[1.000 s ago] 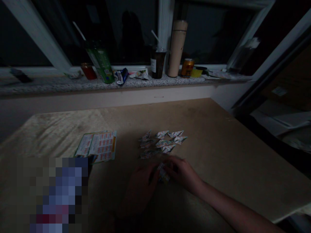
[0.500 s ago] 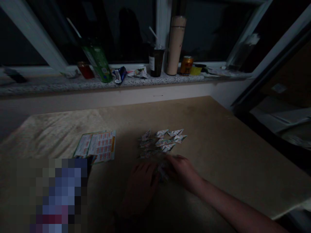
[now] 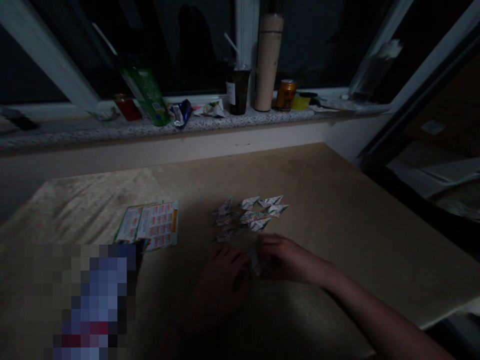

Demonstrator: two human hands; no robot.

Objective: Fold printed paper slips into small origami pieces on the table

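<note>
Low over the table, my left hand [image 3: 221, 277] and my right hand [image 3: 287, 257] come together around a small piece of folded paper [image 3: 255, 263]. The fingers of both hands are closed on it; dim light and blur hide its exact shape. Just beyond my fingertips lie several printed paper pieces [image 3: 254, 217] folded into pointed shapes. They sit in a loose cluster on the tabletop [image 3: 330, 215].
Printed sheets [image 3: 155, 225] lie to the left, near a pixelated blue shape [image 3: 101, 295]. Along the windowsill [image 3: 131, 132] stand a green bottle [image 3: 148, 95], a red jar [image 3: 126, 107], a dark cup with a straw [image 3: 237, 92], a tall beige flask [image 3: 268, 62] and a gold can [image 3: 286, 95].
My right hand has shifted slightly right and turned, with the paper still between both hands. My left hand stays nearly in place. The view has tilted a little.
</note>
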